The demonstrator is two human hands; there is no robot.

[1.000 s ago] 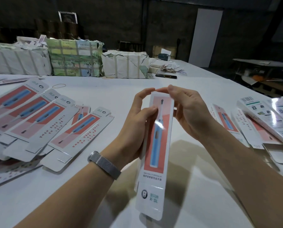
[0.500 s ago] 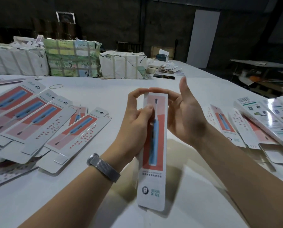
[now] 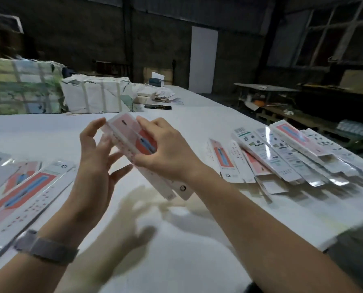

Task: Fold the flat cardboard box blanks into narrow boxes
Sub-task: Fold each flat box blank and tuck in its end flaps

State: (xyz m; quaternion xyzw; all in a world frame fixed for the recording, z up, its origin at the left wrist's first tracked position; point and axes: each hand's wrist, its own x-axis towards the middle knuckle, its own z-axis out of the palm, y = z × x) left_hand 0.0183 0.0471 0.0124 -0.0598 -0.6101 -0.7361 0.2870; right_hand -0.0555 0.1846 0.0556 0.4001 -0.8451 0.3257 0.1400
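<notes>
A narrow white cardboard box printed pink and red is being held tilted above the white desk, gripped by the right hand; the left hand is being kept spread beside it. With one-handed support, it is being risked that the box slips or gets crushed.

The narrow box has swung from upright to a diagonal tilt; the right hand now grips it (left hand fingers spread).
</notes>
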